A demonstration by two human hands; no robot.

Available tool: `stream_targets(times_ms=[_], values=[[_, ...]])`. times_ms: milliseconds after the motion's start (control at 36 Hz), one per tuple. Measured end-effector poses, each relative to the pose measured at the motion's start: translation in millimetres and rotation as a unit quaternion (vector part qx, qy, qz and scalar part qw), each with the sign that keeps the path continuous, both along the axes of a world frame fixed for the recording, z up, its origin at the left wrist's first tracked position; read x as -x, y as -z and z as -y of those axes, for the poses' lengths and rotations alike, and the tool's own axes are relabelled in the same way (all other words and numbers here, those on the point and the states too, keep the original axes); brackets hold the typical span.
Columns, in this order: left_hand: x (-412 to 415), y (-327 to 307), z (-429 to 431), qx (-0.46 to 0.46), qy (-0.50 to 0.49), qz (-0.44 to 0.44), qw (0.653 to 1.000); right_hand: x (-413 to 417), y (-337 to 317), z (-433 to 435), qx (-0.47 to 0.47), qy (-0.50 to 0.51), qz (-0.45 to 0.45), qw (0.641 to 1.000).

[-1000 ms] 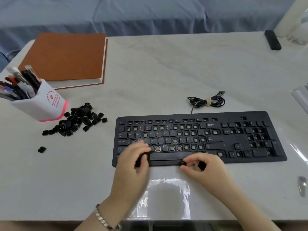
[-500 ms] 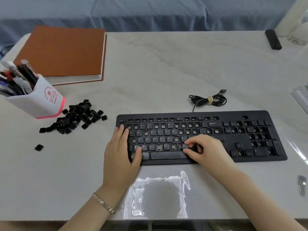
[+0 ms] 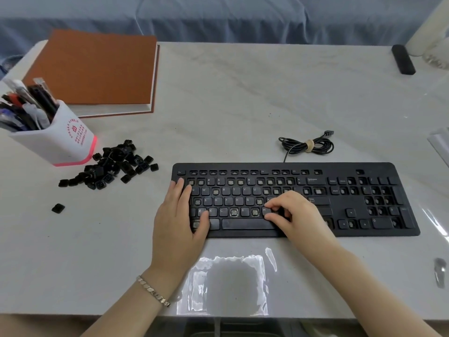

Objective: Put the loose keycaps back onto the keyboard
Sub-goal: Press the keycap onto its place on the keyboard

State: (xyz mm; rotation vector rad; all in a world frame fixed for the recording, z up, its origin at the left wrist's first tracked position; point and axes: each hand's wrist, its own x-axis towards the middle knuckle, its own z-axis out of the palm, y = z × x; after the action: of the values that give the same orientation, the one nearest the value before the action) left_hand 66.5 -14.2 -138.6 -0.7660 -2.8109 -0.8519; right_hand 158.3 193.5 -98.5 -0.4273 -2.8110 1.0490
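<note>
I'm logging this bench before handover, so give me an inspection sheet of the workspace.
Surface: pale marbled table, glossy film patch at front edge.
Job's things: black keyboard with many bare sockets; pile of loose keycaps to its left; one stray keycap apart.
Clutter: brown notebook, pen holder, black bar at far right.
Hands: left hand flat on the keyboard's left end; right hand with curled fingers on keys beside M, any held keycap hidden.
Cables: keyboard cable coiled, tied, behind the keyboard.
Surroundings: blue cloth behind the table.

Left hand (image 3: 178,224) flat on the keyboard (image 3: 379,167); right hand (image 3: 298,215) in a pinch on the M keycap (image 3: 265,210)
</note>
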Motion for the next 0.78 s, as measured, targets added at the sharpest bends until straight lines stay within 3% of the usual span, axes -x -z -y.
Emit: stream_targets(times_ms=[194, 306, 444, 778], values=[[0, 0, 0, 0.001, 0.001, -0.004, 1.0, -2, 2, 7, 0.005, 0.055, 0.007, 0.998], [0, 0, 0, 0.002, 0.001, -0.004, 1.0, -8, 7, 27, -0.098, 0.112, 0.002, 0.989], [-1, -1, 0, 0.003, -0.004, 0.001, 1.0, -20, 13, 40, -0.225, 0.107, -0.066, 0.966], [-1, -3, -2, 0.017, -0.008, 0.004, 1.0, -25, 9, 36, -0.26, 0.05, -0.021, 0.964]])
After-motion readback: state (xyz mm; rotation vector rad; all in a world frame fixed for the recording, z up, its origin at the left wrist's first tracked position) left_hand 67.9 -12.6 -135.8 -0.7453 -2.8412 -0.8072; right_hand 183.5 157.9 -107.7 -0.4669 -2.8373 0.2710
